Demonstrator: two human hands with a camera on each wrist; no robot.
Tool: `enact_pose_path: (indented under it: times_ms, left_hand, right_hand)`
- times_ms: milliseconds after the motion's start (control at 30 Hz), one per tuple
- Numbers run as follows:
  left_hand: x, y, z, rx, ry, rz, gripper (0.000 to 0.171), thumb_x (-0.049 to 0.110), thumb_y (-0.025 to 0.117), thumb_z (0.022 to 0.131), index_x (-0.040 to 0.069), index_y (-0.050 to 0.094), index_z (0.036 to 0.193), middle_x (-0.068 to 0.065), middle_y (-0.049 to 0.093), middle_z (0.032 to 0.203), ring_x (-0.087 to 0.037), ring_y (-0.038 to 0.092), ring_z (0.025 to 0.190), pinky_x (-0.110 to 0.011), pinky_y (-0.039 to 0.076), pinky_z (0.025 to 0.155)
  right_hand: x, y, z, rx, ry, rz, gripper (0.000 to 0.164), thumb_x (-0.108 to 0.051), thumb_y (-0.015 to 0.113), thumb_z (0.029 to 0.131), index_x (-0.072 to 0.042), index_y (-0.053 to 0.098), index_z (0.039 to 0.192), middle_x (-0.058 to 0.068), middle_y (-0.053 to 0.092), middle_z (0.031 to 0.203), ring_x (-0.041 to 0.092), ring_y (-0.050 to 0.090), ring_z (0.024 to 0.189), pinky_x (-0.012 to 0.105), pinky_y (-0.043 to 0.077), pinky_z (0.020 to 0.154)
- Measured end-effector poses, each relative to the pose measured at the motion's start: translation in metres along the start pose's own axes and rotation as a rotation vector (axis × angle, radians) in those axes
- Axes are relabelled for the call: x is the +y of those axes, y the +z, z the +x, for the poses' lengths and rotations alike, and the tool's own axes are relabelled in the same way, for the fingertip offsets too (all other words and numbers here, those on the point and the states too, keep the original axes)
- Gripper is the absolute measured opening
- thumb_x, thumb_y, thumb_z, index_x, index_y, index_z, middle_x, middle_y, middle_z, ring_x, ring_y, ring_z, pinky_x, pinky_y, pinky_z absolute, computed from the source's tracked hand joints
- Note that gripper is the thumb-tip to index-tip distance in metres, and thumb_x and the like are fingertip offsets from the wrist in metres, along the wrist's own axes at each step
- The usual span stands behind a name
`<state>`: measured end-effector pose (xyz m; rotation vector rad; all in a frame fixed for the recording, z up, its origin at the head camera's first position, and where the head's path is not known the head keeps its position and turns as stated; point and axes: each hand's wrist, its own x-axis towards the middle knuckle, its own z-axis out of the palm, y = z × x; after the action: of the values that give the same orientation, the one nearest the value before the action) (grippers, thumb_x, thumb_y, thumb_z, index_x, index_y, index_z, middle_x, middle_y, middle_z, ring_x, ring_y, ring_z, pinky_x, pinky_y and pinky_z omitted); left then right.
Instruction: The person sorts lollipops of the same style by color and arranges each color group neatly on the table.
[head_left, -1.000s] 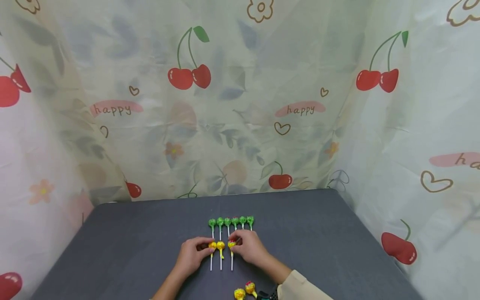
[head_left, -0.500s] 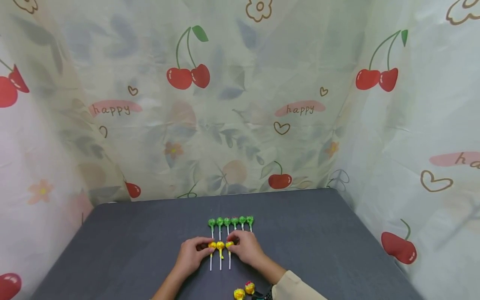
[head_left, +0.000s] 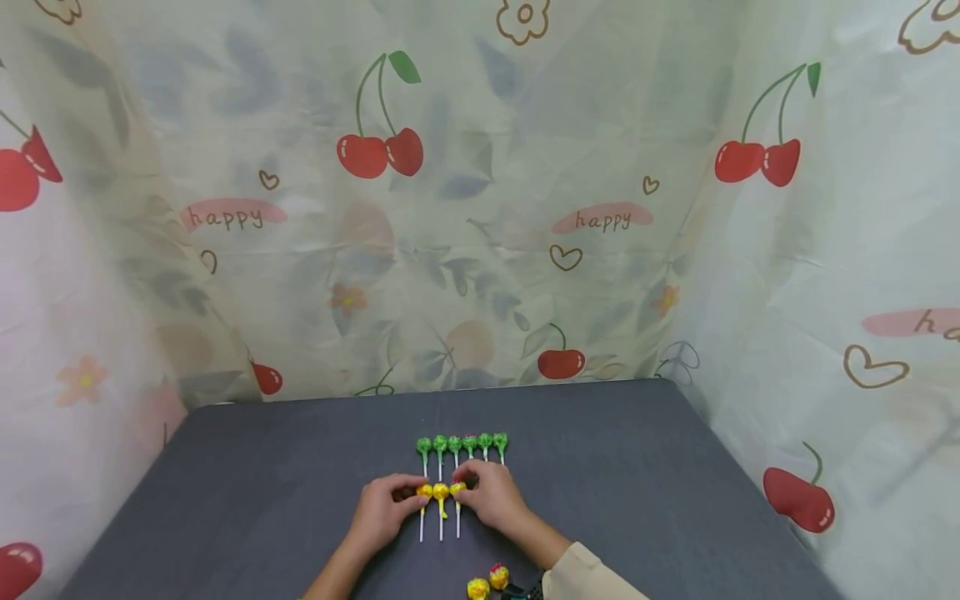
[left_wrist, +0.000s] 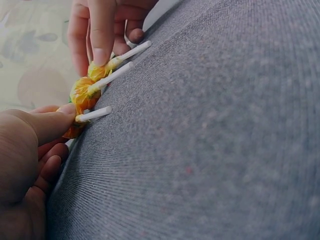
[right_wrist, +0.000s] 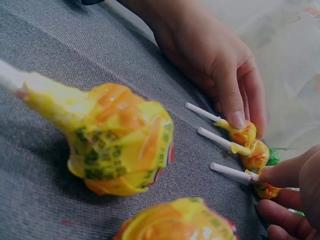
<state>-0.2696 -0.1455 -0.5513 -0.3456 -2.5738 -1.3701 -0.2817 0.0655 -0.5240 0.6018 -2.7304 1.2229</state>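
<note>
Three yellow-wrapped lollipops lie side by side, their sticks toward the person. My left hand (head_left: 380,510) pinches the head of the left lollipop (right_wrist: 243,134) between thumb and fingers. On the other side, my right hand (head_left: 495,497) pinches the right lollipop (head_left: 458,490) by its head. Between them lies the middle lollipop (left_wrist: 85,94), its head close against both neighbours and neither hand on it. Just beyond, several green lollipops (head_left: 440,443) form a row, some of their sticks hidden behind the right hand.
Two more yellow lollipops lie near the right forearm: one (right_wrist: 120,140) and another (head_left: 477,588) at the head view's lower edge. The dark grey cloth-covered table (head_left: 300,467) is enclosed by a cherry-printed curtain (head_left: 465,250) at the back and sides.
My right hand has moved slightly left with the right yellow lollipop, bringing it up beside the middle one. The left hand has stayed put on its lollipop.
</note>
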Motion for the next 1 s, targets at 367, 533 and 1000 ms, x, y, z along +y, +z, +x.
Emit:
enact_pose_path:
  times_ms: [367, 533, 1000]
  left_hand:
    - [0.0, -0.0001, 0.0, -0.013, -0.03, 0.008, 0.022, 0.013, 0.081, 0.078, 0.012, 0.077, 0.099, 0.004, 0.068, 0.082, -0.008, 0.059, 0.068, -0.024, 0.047, 0.06]
    - [-0.0013, 0.0002, 0.0001, -0.013, -0.024, 0.012, 0.022, 0.015, 0.081, 0.078, 0.013, 0.077, 0.099, 0.005, 0.068, 0.082, -0.007, 0.058, 0.068, -0.024, 0.047, 0.06]
    - [-0.0009, 0.0004, -0.0001, -0.006, -0.017, 0.008, 0.022, 0.014, 0.082, 0.078, 0.013, 0.077, 0.099, 0.005, 0.067, 0.082, -0.007, 0.058, 0.068, -0.024, 0.047, 0.06]
  right_hand:
    - [0.0051, 0.0036, 0.0, -0.001, 0.028, -0.009, 0.018, -0.011, 0.079, 0.08, -0.011, 0.072, 0.097, -0.007, 0.067, 0.088, 0.004, 0.052, 0.064, 0.026, 0.045, 0.061]
    - [0.0042, 0.0025, -0.0013, -0.005, 0.022, 0.0, 0.016, -0.007, 0.078, 0.08, -0.009, 0.072, 0.096, -0.005, 0.068, 0.087, 0.005, 0.053, 0.064, 0.026, 0.045, 0.06]
    - [0.0049, 0.0003, -0.002, -0.016, 0.014, 0.014, 0.017, -0.004, 0.075, 0.081, -0.01, 0.072, 0.097, -0.004, 0.068, 0.089, 0.004, 0.054, 0.065, 0.026, 0.045, 0.06]
